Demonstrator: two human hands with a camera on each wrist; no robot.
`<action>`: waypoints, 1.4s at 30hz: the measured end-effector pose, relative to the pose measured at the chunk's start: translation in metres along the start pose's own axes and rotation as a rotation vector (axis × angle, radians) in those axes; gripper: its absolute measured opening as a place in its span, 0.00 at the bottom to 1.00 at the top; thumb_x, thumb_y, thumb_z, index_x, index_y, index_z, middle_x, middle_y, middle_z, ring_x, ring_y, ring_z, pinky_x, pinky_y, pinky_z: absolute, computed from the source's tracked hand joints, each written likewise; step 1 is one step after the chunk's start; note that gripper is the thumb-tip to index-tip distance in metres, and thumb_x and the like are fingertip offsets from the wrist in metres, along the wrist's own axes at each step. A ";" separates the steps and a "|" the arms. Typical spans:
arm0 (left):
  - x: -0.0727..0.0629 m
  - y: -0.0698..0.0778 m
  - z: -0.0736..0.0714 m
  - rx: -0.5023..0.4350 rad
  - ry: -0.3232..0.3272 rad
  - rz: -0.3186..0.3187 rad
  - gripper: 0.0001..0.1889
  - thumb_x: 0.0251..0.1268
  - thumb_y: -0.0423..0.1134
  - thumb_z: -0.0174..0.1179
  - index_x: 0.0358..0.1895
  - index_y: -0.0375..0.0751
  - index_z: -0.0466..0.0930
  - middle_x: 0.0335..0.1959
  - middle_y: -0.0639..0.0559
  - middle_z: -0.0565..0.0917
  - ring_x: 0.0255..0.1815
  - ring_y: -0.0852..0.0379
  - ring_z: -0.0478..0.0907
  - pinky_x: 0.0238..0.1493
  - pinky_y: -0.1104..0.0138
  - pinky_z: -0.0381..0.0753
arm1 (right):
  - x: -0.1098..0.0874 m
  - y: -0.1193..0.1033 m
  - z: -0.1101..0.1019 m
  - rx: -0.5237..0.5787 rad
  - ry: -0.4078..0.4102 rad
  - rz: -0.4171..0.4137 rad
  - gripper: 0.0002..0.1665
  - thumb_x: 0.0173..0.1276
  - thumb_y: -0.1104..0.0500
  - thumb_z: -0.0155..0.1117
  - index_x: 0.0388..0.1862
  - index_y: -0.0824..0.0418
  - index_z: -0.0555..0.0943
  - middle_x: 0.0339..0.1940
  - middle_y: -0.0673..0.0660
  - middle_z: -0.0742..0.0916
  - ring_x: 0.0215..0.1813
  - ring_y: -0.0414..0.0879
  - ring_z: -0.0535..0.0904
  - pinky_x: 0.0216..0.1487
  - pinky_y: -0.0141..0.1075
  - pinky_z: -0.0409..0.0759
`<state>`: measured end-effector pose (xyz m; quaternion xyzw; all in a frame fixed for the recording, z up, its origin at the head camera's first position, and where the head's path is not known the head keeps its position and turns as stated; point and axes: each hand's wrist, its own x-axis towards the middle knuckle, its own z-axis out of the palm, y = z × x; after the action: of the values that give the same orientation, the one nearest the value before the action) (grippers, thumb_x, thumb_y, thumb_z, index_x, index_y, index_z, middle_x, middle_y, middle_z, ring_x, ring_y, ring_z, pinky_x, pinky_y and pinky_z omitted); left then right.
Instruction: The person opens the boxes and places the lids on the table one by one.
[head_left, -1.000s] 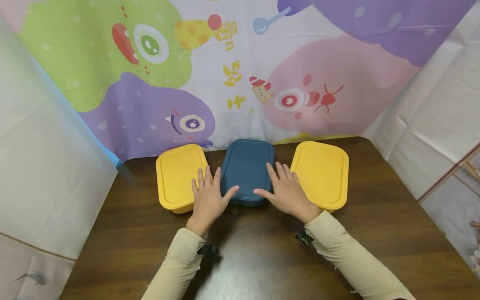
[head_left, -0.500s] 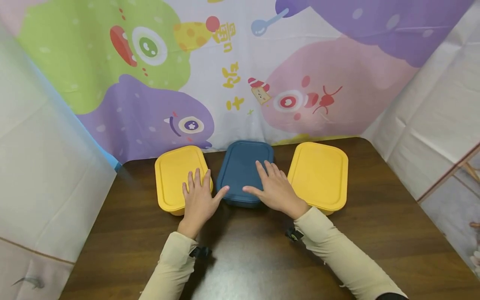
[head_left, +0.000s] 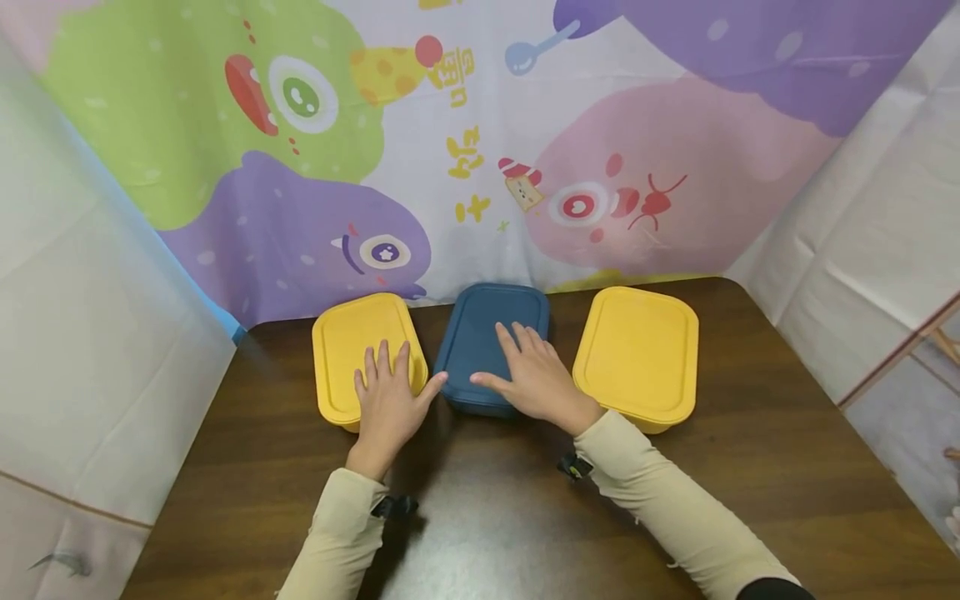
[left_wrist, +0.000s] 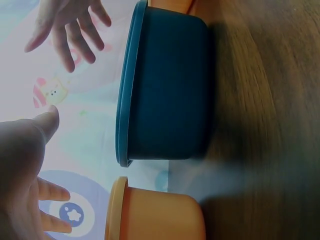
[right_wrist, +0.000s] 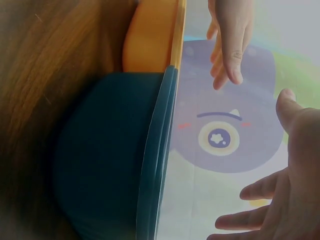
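Three lidded boxes stand in a row: a yellow one [head_left: 348,342] at the left, a dark blue one [head_left: 480,342] in the middle and another yellow one [head_left: 637,354] at the right. My left hand [head_left: 387,410], fingers spread, hovers over the near right part of the left yellow box. Its thumb points toward the blue box. Over the blue box's near right part is my right hand [head_left: 543,383], fingers also spread. Both wrist views show a gap between the hands and the lids; neither hand holds anything. The boxes' insides are hidden by their lids.
The boxes sit near the back edge of a dark wooden table [head_left: 480,517]. Behind it hangs a cloth [head_left: 465,250] printed with cartoon monsters. Pale sheets [head_left: 97,333] line both sides.
Both hands have shifted left, the right one moving from the gap beside the right yellow box to over the blue box. The boxes have stayed in place.
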<state>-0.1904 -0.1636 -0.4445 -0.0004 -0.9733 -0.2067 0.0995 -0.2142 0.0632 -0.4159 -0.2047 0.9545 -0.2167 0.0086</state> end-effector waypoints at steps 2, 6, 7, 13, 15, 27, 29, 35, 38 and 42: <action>-0.001 -0.002 -0.001 -0.009 0.001 -0.003 0.44 0.64 0.66 0.53 0.74 0.39 0.58 0.76 0.31 0.52 0.78 0.31 0.42 0.72 0.34 0.42 | 0.001 -0.001 0.001 -0.003 0.006 -0.010 0.55 0.66 0.27 0.50 0.79 0.60 0.51 0.77 0.68 0.61 0.78 0.65 0.55 0.74 0.61 0.57; 0.000 -0.005 -0.003 -0.008 0.007 -0.006 0.43 0.65 0.66 0.53 0.74 0.39 0.59 0.76 0.31 0.52 0.78 0.31 0.42 0.72 0.34 0.43 | 0.003 -0.002 0.002 0.003 0.016 -0.025 0.55 0.66 0.28 0.51 0.79 0.60 0.53 0.76 0.69 0.62 0.77 0.65 0.56 0.73 0.60 0.58; 0.000 -0.006 -0.003 -0.008 0.008 -0.008 0.43 0.65 0.66 0.53 0.74 0.39 0.59 0.76 0.31 0.53 0.78 0.31 0.42 0.72 0.34 0.43 | 0.004 -0.003 0.002 0.004 0.014 -0.026 0.55 0.66 0.28 0.51 0.79 0.60 0.53 0.76 0.69 0.62 0.77 0.65 0.56 0.74 0.60 0.58; 0.000 -0.010 -0.005 -0.019 -0.006 -0.028 0.43 0.65 0.66 0.53 0.74 0.40 0.58 0.76 0.31 0.52 0.78 0.32 0.41 0.72 0.34 0.43 | 0.005 -0.006 0.003 0.020 -0.002 -0.031 0.54 0.66 0.28 0.51 0.79 0.60 0.53 0.77 0.69 0.62 0.77 0.65 0.56 0.73 0.60 0.59; 0.000 -0.011 -0.006 -0.024 -0.011 -0.036 0.43 0.65 0.66 0.53 0.74 0.40 0.58 0.76 0.31 0.52 0.78 0.32 0.41 0.72 0.35 0.42 | 0.005 -0.007 0.003 0.026 -0.010 -0.026 0.55 0.66 0.28 0.51 0.79 0.60 0.52 0.77 0.68 0.62 0.77 0.65 0.56 0.73 0.60 0.59; 0.000 -0.020 -0.012 -0.033 -0.005 -0.075 0.43 0.64 0.65 0.54 0.73 0.38 0.60 0.76 0.31 0.53 0.78 0.32 0.41 0.72 0.34 0.42 | 0.011 -0.017 0.006 0.066 -0.059 -0.030 0.54 0.67 0.28 0.50 0.79 0.60 0.52 0.78 0.67 0.61 0.78 0.63 0.56 0.75 0.57 0.56; 0.000 -0.021 -0.013 -0.031 -0.008 -0.084 0.43 0.64 0.65 0.54 0.73 0.38 0.59 0.76 0.31 0.52 0.78 0.32 0.41 0.72 0.35 0.42 | 0.011 -0.018 0.007 0.071 -0.061 -0.031 0.54 0.67 0.28 0.50 0.79 0.59 0.52 0.78 0.67 0.61 0.78 0.63 0.56 0.75 0.57 0.57; 0.000 -0.025 -0.015 -0.034 -0.006 -0.103 0.43 0.64 0.65 0.54 0.73 0.38 0.60 0.76 0.30 0.52 0.78 0.31 0.41 0.72 0.35 0.42 | 0.014 -0.022 0.011 0.063 -0.052 -0.048 0.53 0.67 0.29 0.51 0.78 0.60 0.54 0.77 0.67 0.63 0.77 0.63 0.58 0.73 0.58 0.60; -0.001 -0.027 -0.016 -0.037 -0.006 -0.108 0.43 0.64 0.65 0.54 0.73 0.38 0.59 0.76 0.30 0.52 0.78 0.31 0.41 0.72 0.34 0.42 | 0.016 -0.025 0.013 0.075 -0.057 -0.057 0.53 0.67 0.29 0.52 0.78 0.60 0.54 0.77 0.67 0.63 0.77 0.63 0.58 0.73 0.58 0.61; -0.001 -0.031 -0.017 -0.042 -0.008 -0.113 0.43 0.65 0.65 0.54 0.73 0.38 0.59 0.76 0.30 0.52 0.78 0.31 0.41 0.72 0.34 0.42 | 0.018 -0.029 0.014 0.090 -0.074 -0.068 0.54 0.67 0.28 0.51 0.79 0.59 0.53 0.77 0.66 0.62 0.77 0.62 0.58 0.72 0.59 0.62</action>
<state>-0.1875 -0.1986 -0.4417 0.0518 -0.9676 -0.2324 0.0835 -0.2173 0.0263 -0.4152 -0.2443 0.9353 -0.2519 0.0459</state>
